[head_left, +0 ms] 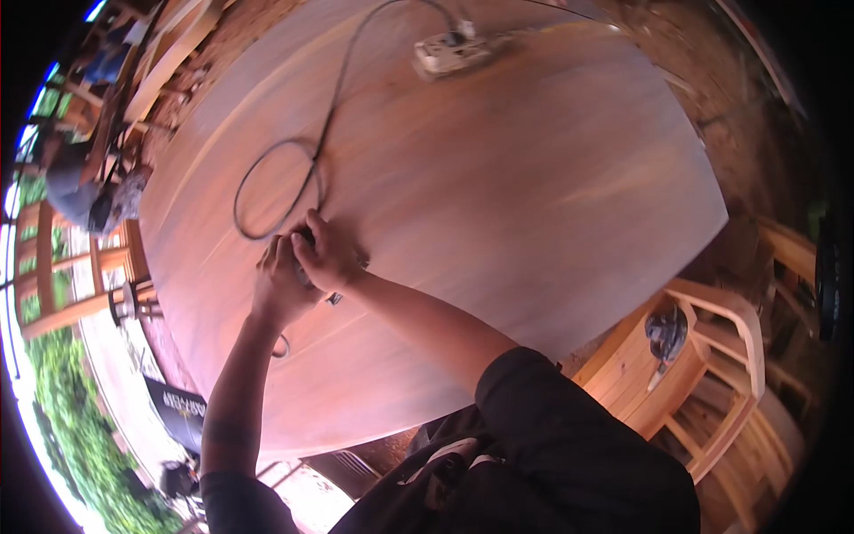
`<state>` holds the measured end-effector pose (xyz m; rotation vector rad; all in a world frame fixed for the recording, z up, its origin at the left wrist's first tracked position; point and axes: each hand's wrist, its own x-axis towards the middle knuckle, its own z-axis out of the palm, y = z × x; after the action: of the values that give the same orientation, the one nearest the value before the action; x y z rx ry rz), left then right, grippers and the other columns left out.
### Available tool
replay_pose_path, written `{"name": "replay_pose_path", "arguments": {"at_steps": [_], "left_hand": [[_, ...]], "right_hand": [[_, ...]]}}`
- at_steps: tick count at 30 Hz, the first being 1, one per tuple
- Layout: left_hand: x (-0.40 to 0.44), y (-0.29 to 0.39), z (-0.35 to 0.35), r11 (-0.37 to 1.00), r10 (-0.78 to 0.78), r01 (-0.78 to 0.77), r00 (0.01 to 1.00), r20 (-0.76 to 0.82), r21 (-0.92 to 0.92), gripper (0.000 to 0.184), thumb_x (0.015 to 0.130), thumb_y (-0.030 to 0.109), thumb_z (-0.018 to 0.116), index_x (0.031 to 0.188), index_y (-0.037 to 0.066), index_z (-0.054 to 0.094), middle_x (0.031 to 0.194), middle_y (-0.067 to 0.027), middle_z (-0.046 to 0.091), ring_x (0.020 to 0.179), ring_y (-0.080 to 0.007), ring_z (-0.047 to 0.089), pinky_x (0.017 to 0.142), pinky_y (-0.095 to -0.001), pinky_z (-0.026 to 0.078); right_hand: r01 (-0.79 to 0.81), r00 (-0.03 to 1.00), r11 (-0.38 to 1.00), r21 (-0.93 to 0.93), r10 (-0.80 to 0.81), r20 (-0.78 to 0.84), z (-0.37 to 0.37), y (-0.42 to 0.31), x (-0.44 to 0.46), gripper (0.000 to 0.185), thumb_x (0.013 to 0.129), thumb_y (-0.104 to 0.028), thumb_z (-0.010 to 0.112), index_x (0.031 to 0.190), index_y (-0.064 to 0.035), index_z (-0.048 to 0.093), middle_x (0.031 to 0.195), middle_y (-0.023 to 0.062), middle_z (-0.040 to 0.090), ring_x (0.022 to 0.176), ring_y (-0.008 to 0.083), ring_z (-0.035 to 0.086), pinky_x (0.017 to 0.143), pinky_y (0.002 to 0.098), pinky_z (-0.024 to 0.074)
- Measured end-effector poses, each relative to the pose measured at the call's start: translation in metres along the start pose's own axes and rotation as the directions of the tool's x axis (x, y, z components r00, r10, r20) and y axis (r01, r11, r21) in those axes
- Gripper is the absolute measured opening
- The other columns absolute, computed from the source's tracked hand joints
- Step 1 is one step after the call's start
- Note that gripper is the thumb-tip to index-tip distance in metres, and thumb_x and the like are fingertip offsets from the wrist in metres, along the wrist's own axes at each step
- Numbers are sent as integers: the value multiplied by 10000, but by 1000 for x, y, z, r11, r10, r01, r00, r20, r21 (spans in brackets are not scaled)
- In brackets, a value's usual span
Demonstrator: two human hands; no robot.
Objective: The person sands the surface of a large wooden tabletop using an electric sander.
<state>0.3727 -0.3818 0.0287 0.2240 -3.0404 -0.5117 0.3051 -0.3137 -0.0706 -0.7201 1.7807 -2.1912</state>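
Both hands are on a small dark corded power tool, which looks like an electric sander pressed flat on a large wooden tabletop. My left hand wraps its near left side. My right hand lies over its top from the right, fingers curled round it and overlapping the left hand. Most of the tool's body is hidden under the hands; only dark edges show. A black cord runs away from it in a loop across the wood.
At the tabletop's far side sits a white power strip with a plug in it. A wooden chair stands at the right, with a dark tool on its seat. Another person is at the left, near wooden furniture frames.
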Motion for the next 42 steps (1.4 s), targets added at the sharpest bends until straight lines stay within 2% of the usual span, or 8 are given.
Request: {"name": "replay_pose_path", "arguments": {"at_steps": [7,23,26,32,36,39,41,42], "left_hand": [[93,79,33,997,75,-75,995,72,-2,671,652,242,836,1201,-8,541,1076,-195,619,944,-379,650,785,-476,541],[350,316,138,909,417,-412,900,128,-64,733,643,278,854,1256,37,532,1092,-190,601,974,-397,631,822,-488,510],[394,358,159,875,482,-483,864,143,-37,739,652,304,853,1257,33,526,1085,-198,599,968,-407,633,818,-497,512],[467,432,207,837,547,-543,828,119,-70,745,666,251,816,1294,30,482,1079,-202,614,1014,-424,625,848,-498,512],[503,477,226,855,517,-500,842,152,-140,704,669,231,783,1269,0,497,1078,-214,640,1056,-414,624,869,-478,518],[530,498,245,819,574,-571,809,129,-65,726,694,297,810,1300,52,494,1158,-208,646,1068,-377,646,890,-457,521],[535,514,243,828,546,-559,822,162,47,715,660,346,781,1238,2,540,1127,-216,653,1039,-362,664,883,-449,541],[536,519,241,828,531,-551,830,172,103,717,643,371,767,1207,-23,562,1112,-220,657,1024,-355,673,879,-445,551]], "right_hand": [[-89,993,996,5,90,-79,-124,-21,43,144,936,-159,531,979,-22,541,881,186,680,865,349,675,774,426,509],[-26,901,995,-96,-18,-433,-459,-30,160,199,923,-199,560,980,-9,536,892,247,670,892,436,657,775,491,514],[-76,889,992,-101,21,-458,-518,-32,177,197,934,-194,537,989,-6,547,914,196,667,892,320,667,807,428,509],[-168,819,964,-204,22,-573,-627,-44,204,251,947,-257,552,980,-14,602,894,190,680,856,302,679,771,407,519],[-80,802,971,-225,-71,-594,-688,-33,222,260,941,-269,566,949,-14,615,857,138,680,811,212,657,737,361,519],[23,819,988,-154,-107,-564,-736,-9,238,259,927,-277,590,896,-20,604,821,98,646,768,168,609,702,335,500],[68,844,994,-82,-101,-527,-759,7,243,224,964,-262,565,906,-50,606,794,-1,585,731,64,522,661,261,460],[49,842,999,-6,-45,-537,-758,3,245,204,958,-235,554,908,-43,602,814,23,597,742,99,541,666,287,466]]}}
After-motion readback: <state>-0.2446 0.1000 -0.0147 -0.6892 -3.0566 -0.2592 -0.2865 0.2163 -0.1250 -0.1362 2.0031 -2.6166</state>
